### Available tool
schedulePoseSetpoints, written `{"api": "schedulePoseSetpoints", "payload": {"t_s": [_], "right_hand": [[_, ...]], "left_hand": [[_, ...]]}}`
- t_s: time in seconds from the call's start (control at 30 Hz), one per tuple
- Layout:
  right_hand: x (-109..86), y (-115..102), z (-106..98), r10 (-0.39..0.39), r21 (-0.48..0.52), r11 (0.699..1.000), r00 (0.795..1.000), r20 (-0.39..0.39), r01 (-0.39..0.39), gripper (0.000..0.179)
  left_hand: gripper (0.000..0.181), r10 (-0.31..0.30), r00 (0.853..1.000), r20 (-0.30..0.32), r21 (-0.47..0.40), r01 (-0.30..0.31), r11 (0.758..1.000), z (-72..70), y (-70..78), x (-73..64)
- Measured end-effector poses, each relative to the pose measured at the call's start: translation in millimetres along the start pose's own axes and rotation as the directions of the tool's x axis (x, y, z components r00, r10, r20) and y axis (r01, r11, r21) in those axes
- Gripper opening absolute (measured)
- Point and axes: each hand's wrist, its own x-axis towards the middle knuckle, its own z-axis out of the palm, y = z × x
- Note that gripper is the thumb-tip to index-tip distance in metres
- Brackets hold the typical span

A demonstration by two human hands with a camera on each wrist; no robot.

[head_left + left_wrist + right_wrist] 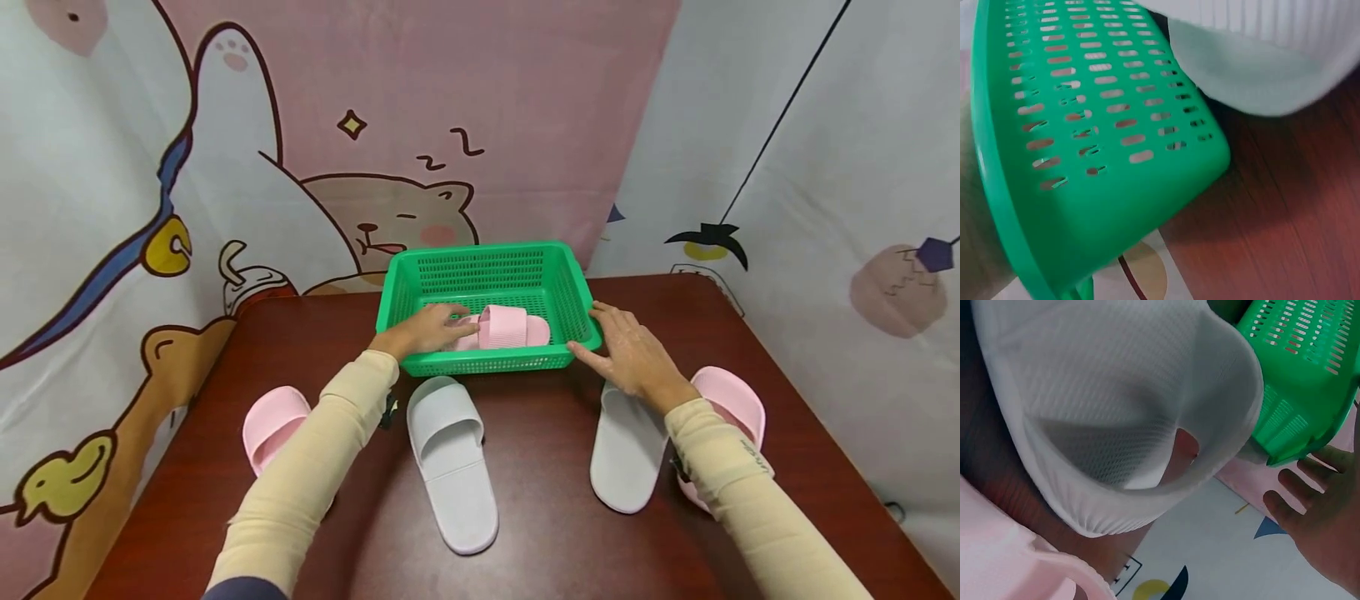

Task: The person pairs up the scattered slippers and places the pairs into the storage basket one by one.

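Observation:
In the head view, a green plastic basket (480, 360) with slotted walls stands at the back of the table. A pink slipper (504, 327) lies inside, its strap toward the right. My left hand (426, 328) reaches over the basket's near left corner, its extended fingers touching the slipper's left end; the basket wall hides it mostly in the left wrist view. My right hand (632, 350) is at the basket's right corner, fingers spread along the rim and not curled round it. Below the hands lie a white slipper (461, 500) and another white slipper (626, 462), partly under the right wrist.
A pink slipper (273, 421) lies at the left, partly behind my left sleeve. Another pink slipper (731, 396) lies at the right, partly covered by my right forearm. The brown table (547, 517) meets a cartoon-printed cloth (510, 125) at the back and sides.

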Motion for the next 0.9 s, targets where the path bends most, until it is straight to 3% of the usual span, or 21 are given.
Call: {"api": "schedulePoseSetpoints", "payload": {"t_s": [0.2, 0.53, 0.9], "right_hand": [[-0.4, -8.2, -3.5, -0.011, 0.000, 1.000, 1.000, -0.021, 0.011, 0.073], [-1.7, -15.2, -7.6, -0.007, -0.012, 1.000, 1.000, 0.004, 0.007, 0.070], [-7.9, -16.5, -18.7, -0.171, 0.014, 0.985, 0.982, -0.076, 0.172, 0.053]], "left_hand": [[0.053, 0.044, 0.998, -0.035, 0.085, -0.041, 0.996, -7.6, -0.7, -9.6], [0.065, 0.114, 0.989, -0.099, 0.204, -0.092, 0.975, -17.2, 6.8, -24.9], [0.071, 0.126, 0.977, -0.173, 0.218, -0.086, 0.972, -31.5, 18.1, -40.5]]}}
